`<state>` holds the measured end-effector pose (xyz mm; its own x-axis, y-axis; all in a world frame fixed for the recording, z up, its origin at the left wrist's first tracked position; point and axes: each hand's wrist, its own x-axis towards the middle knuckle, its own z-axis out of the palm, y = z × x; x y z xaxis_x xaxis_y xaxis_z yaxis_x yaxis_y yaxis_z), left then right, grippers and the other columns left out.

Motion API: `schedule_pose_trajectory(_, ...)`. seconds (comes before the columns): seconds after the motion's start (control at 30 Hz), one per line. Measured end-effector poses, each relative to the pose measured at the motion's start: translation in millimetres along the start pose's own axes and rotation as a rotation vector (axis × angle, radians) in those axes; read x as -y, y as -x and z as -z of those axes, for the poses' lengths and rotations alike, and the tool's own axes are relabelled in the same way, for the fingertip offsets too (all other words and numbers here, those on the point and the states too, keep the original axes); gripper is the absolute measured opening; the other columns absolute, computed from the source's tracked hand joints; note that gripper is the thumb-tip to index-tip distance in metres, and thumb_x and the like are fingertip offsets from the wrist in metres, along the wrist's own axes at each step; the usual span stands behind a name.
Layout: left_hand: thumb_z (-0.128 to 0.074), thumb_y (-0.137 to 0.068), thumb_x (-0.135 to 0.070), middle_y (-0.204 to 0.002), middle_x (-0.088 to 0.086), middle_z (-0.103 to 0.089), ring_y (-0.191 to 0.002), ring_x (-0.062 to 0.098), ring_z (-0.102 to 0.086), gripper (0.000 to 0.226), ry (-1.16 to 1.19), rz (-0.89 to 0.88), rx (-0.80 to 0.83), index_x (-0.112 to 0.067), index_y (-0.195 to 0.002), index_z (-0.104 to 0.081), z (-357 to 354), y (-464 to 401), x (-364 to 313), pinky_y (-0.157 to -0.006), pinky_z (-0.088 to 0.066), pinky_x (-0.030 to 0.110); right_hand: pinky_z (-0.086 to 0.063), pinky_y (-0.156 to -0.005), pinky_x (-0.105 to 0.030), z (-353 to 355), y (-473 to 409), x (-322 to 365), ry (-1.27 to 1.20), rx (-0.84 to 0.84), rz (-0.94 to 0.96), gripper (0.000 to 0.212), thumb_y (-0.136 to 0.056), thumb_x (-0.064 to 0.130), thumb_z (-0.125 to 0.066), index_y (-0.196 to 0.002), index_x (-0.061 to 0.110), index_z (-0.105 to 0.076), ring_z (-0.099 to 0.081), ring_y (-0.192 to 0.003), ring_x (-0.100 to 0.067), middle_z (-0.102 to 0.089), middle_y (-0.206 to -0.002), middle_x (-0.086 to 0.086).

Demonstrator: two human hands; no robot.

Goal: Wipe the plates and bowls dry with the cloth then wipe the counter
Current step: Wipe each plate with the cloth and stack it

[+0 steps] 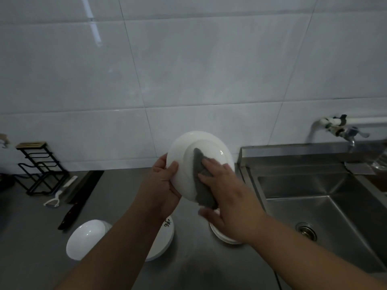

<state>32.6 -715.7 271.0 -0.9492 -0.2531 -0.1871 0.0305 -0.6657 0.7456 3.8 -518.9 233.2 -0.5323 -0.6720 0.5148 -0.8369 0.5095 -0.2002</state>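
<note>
Grey cloth (202, 181) lies under right hand (228, 197) on plate (188, 162).

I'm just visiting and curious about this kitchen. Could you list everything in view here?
round white ceramic dish: one, white, held up, underside toward camera
grey wiping cloth: one, grey, pressed on the dish
white bowls: a stack, counter, near left
white plates: a stack, counter, under right wrist
black-handled knife: one, counter left
white peeler: one, beside knife
black wire rack: one, far left
steel sink: one, right
wall tap: one, above sink
left hand: holds the dish's edge
right hand: presses the cloth
</note>
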Motion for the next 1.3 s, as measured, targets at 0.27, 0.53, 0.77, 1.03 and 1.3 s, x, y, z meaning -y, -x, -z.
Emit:
schedule_pose_trajectory(0.27, -0.052, -0.091, -0.01, -0.137, 0.021, -0.063, -0.121, 0.034, -0.062, 0.049, -0.008, -0.034, 0.016, -0.004, -0.14, -0.053, -10.9, 3.4, 2.8, -0.097, -0.053, 0.047, -0.028, -0.124, -0.047, 6.8, -8.4, -11.4, -0.085, -0.184, -0.126, 0.047, -0.1, 0.031, -0.055, -0.138, 0.003, -0.054, -0.025, -0.155, -0.028, -0.035, -0.163, -0.013)
schedule_pose_trajectory(0.53, -0.053, -0.09, -0.007, -0.121, 0.013, -0.072, -0.102, 0.024, -0.072, 0.039, -0.004, -0.04, 0.053, -0.009, -0.128, -0.06, -14.2, 1.9, 4.0, -0.087, -0.061, 0.039, -0.037, -0.119, -0.05, 24.8, -14.9, -40.6, 0.002, -0.192, -0.265, 0.044, -0.099, 0.031, -0.052, -0.139, 0.013, -0.054, -0.03, -0.153, -0.029, -0.039, -0.162, -0.006)
schedule_pose_trajectory(0.77, -0.055, -0.086, -0.013, -0.132, 0.017, -0.067, -0.113, 0.028, -0.067, 0.047, 0.002, -0.079, 0.054, -0.008, -0.133, -0.058, -15.7, -4.6, -3.6, -0.099, -0.054, 0.047, -0.047, -0.111, -0.04, 10.6, 10.9, -15.2, -0.17, -0.23, -0.215, 0.046, -0.098, 0.032, -0.059, -0.138, 0.008, -0.059, -0.044, -0.146, -0.019, -0.039, -0.163, -0.003)
schedule_pose_trajectory(1.03, -0.063, -0.09, -0.003, -0.122, 0.021, -0.07, -0.105, 0.031, -0.07, 0.04, -0.159, 0.03, 0.243, -0.002, -0.13, -0.061, -23.2, 10.8, -6.6, -0.087, -0.061, 0.04, -0.036, -0.117, -0.026, 73.2, -62.7, -51.0, -0.159, -0.096, -0.058, 0.048, -0.106, 0.031, -0.047, -0.154, 0.025, -0.045, -0.042, -0.144, -0.005, -0.046, -0.158, 0.006)
schedule_pose_trajectory(1.3, -0.05, -0.091, -0.009, -0.124, 0.018, -0.07, -0.106, 0.028, -0.071, 0.044, -0.065, -0.095, 0.171, -0.005, -0.134, -0.058, -24.3, 10.6, -18.9, -0.082, -0.062, 0.039, -0.024, -0.126, -0.043, 40.6, -14.7, -31.1, -0.266, -0.213, -0.238, 0.071, -0.106, 0.046, -0.043, -0.165, 0.017, -0.015, -0.012, -0.158, -0.012, -0.009, -0.172, 0.004)
